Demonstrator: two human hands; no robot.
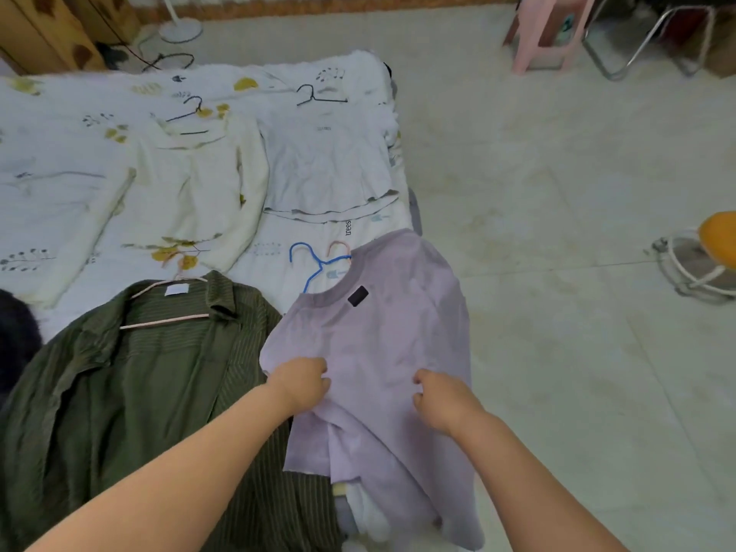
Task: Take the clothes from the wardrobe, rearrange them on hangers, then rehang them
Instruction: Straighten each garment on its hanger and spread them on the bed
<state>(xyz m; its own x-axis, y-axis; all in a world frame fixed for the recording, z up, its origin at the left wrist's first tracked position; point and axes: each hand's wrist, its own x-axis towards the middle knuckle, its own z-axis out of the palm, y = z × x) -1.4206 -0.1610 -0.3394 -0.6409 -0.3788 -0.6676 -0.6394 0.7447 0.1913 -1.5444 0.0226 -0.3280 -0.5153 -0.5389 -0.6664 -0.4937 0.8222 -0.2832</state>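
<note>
Both bare forearms reach forward — left hand (303, 382) and right hand (440, 398) each curled in a pinching grip.

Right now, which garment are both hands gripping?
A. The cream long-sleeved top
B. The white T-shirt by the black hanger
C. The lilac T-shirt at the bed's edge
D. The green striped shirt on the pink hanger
C: the left hand and the right hand both bunch the fabric of the lilac T-shirt in curled fingers, while the green striped shirt lies untouched beside it.
</note>
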